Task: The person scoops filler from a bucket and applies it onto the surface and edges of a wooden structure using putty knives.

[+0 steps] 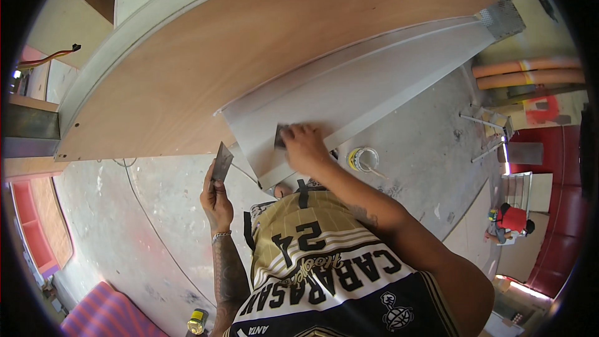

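Observation:
My left hand (218, 205) is raised beside the lower left end of a long whitish panel (374, 81). Its fingers close around a putty knife (223, 161), whose flat metal blade points up. My right hand (307, 150) is over the panel's near left part, gripping a dark, flat scraper blade (280, 136) against the smooth whitish surface. Most of that blade's grip end is hidden under my fingers. Behind the panel rises a large curved plywood board (187, 81) with a pale rim.
An open can (357, 160) with a stick across it stands on the grey floor (162, 231), right of the panel. A small yellow-labelled can (197, 321) is at lower left. Orange pipes (530, 73) and a metal-legged stand (490, 131) lie right. Another person (510, 223) in red crouches far right.

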`<state>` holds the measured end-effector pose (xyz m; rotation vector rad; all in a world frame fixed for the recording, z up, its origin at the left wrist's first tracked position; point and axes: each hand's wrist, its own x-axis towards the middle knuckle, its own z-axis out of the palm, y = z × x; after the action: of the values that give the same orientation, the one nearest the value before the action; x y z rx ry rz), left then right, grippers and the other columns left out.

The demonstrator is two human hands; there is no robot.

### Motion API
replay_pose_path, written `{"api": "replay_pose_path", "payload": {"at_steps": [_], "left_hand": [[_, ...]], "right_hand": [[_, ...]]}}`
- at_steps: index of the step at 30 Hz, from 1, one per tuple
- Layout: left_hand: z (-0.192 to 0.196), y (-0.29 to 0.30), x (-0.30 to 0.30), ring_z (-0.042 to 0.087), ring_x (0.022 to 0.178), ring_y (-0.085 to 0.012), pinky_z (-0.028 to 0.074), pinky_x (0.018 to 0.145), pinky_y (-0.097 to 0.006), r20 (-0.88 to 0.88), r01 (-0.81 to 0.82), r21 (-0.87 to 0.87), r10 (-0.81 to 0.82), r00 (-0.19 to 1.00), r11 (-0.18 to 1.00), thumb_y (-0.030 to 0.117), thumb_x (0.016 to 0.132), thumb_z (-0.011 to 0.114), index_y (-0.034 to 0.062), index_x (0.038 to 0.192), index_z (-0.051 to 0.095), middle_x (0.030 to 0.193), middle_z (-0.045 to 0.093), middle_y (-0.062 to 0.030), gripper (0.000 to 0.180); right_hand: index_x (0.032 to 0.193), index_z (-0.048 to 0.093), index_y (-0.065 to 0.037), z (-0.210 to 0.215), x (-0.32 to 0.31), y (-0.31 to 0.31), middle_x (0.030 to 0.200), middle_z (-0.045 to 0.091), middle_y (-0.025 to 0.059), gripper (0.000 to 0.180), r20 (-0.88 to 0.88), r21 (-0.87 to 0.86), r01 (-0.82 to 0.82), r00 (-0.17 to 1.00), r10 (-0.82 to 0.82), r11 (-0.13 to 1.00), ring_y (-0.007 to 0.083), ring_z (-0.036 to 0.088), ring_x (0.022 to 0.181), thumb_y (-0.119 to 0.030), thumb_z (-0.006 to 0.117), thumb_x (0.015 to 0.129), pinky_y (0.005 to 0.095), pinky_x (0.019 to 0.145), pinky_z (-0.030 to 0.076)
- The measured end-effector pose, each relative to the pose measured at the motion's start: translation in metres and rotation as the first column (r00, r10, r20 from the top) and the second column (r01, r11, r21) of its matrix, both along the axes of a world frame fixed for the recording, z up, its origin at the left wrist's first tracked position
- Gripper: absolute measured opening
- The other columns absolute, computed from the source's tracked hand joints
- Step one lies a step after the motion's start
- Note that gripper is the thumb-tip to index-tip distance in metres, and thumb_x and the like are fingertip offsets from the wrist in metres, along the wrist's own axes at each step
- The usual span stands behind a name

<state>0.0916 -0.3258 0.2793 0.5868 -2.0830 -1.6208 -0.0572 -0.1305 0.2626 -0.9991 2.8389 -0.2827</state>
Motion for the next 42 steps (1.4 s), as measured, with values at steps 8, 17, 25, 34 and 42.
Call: {"api": "replay_pose_path", "payload": {"at_steps": [8, 17, 25, 34, 42], "left_hand": [[-0.006, -0.005, 0.012, 0.047, 0.071, -0.0058, 0.039, 0.063, -0.019, 0.002, -0.041, 0.049, 0.041, 0.999, 0.998, 0.026, 0.100, 0.047, -0.0009, 0.131, 0.050, 0.101, 0.064, -0.0056, 0.042], [-0.016, 0.009, 0.011, 0.038, 0.072, -0.0059, 0.040, 0.072, -0.023, 0.021, -0.144, 0.214, 0.143, 0.990, 0.966, 0.025, 0.098, 0.052, 0.0071, 0.076, 0.047, 0.075, 0.042, 0.0048, 0.029], [-0.030, 0.007, 0.016, 0.040, 0.074, -0.0055, 0.044, 0.078, -0.027, 0.040, -0.162, 0.323, 0.157, 0.987, 0.933, 0.026, 0.099, 0.052, 0.0085, 0.082, 0.049, 0.077, 0.044, 0.0049, 0.024], [-0.031, -0.001, 0.012, 0.052, 0.079, -0.0093, 0.047, 0.083, -0.028, -0.201, 0.065, 0.741, 0.128, 0.971, 0.669, 0.025, 0.098, 0.052, 0.0056, 0.096, 0.058, 0.085, 0.055, 0.0003, 0.021], [0.002, 0.031, -0.017, 0.064, 0.095, -0.0203, 0.053, 0.080, -0.033, 0.027, -0.019, 0.995, -0.085, 0.996, 0.095, 0.017, 0.090, 0.053, 0.0046, 0.116, 0.056, 0.102, 0.065, -0.0051, 0.029]], "right_hand": [[0.111, 0.064, -0.009, 0.029, -0.091, 0.122, 0.110, 0.064, 0.0139, 0.039, 0.248, -0.205, 0.337, 0.926, -0.285, 0.919, 0.0337, 0.058, 0.101, 0.002, 0.043, 0.080, 0.0453, 0.090, 0.045], [0.122, 0.056, -0.005, -0.008, -0.251, 0.256, 0.117, 0.061, 0.0215, 0.042, 0.069, 0.229, 0.587, 0.786, -0.614, 0.777, 0.0369, 0.058, 0.109, -0.014, 0.046, 0.083, 0.0441, 0.094, 0.046], [0.109, 0.061, -0.005, -0.009, -0.144, 0.117, 0.107, 0.063, 0.0218, 0.034, 0.112, 0.165, 0.387, 0.907, -0.407, 0.907, 0.0390, 0.061, 0.101, -0.017, 0.049, 0.080, 0.0478, 0.087, 0.048], [0.105, 0.058, -0.001, 0.024, 0.016, 0.002, 0.108, 0.059, 0.0198, 0.031, 0.147, -0.055, 0.020, 0.989, -0.011, 0.998, 0.0356, 0.055, 0.104, -0.012, 0.054, 0.077, 0.0533, 0.085, 0.043], [0.131, 0.052, -0.011, 0.133, 0.031, 0.037, 0.130, 0.052, 0.0145, 0.056, 0.406, -0.671, 0.062, 0.865, 0.296, 0.738, 0.0364, 0.048, 0.123, 0.007, 0.049, 0.078, 0.0423, 0.100, 0.044]]}}
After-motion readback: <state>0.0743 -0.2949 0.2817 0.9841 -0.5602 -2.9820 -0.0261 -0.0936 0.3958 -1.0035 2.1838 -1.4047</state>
